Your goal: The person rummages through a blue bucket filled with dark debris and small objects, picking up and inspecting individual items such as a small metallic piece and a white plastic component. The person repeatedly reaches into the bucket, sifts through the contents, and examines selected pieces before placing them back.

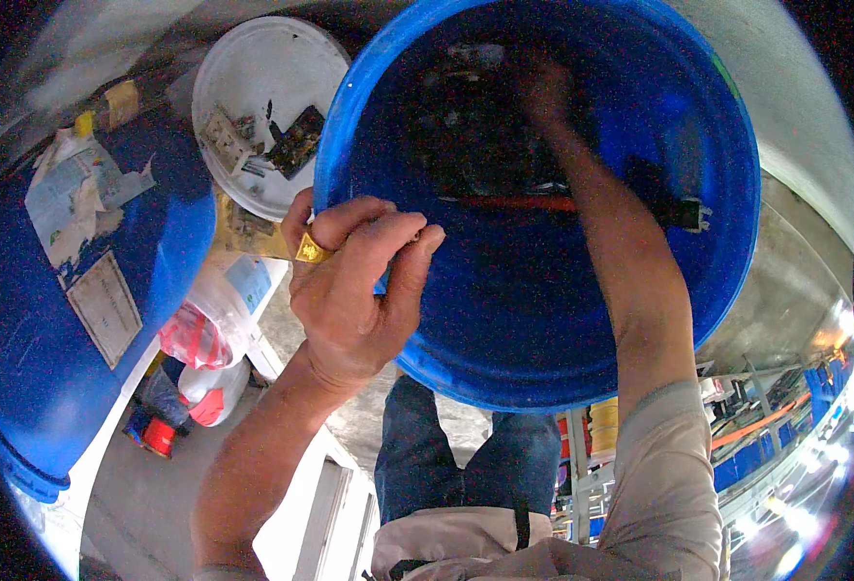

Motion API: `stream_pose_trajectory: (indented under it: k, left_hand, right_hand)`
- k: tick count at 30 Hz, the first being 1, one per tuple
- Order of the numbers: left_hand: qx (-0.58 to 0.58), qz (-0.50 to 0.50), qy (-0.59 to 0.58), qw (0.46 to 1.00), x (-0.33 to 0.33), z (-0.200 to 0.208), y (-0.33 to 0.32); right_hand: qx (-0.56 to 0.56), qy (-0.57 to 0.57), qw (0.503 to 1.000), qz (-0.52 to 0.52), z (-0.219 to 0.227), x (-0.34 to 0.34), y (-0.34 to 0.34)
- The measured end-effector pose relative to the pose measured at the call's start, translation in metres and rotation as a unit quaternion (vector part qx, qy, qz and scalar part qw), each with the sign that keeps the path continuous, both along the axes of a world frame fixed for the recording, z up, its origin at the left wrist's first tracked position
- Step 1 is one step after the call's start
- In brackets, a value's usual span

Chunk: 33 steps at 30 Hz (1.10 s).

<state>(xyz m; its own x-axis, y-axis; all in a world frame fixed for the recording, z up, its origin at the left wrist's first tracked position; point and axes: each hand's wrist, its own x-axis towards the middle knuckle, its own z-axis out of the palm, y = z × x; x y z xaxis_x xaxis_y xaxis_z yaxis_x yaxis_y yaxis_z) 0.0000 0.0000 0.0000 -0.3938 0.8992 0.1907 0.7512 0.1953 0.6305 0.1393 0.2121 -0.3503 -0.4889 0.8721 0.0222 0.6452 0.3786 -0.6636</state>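
Note:
A large blue barrel (504, 392) stands open in front of me. My left hand (354, 286), with a gold ring, is at its near left rim. Thumb and fingertips are pinched together there; whatever they hold, if anything, is too small to make out. Deep inside the barrel, my right hand (543, 92) reaches among dark, jumbled pieces (475, 131) near the far side. Shadow hides its fingers. An orange-red strip (529, 203) lies across the near side of the pile. Right of my forearm is a black piece with a metallic end (684, 214).
A round white lid or pail top (291, 73) beyond the rim bears a dark circuboard-like piece (298, 141) and scraps. Left stands another blue drum (146, 300) with torn labels. Below it are a white container (243, 290) and a red-striped bag (195, 334). Shelving (756, 407) fills the lower right.

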Motion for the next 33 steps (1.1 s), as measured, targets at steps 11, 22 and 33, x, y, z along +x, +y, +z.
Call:
stream_pose_trajectory:
  k: [11,22,33]
  left_hand:
    - [0.006,-0.008,0.013,1.0,0.001,0.002,0.002]
    - [0.0,0.009,0.006,1.0,0.003,0.002,0.002]
    - [0.012,0.009,0.007,1.0,0.004,0.001,0.005]
  right_hand:
    - [-0.274,0.102,0.954,-0.069,0.012,0.01,-0.015]
    - [-0.613,0.197,0.756,-0.118,0.08,0.01,-0.046]
    - [-0.675,0.29,0.672,-0.097,0.097,0.016,-0.051]
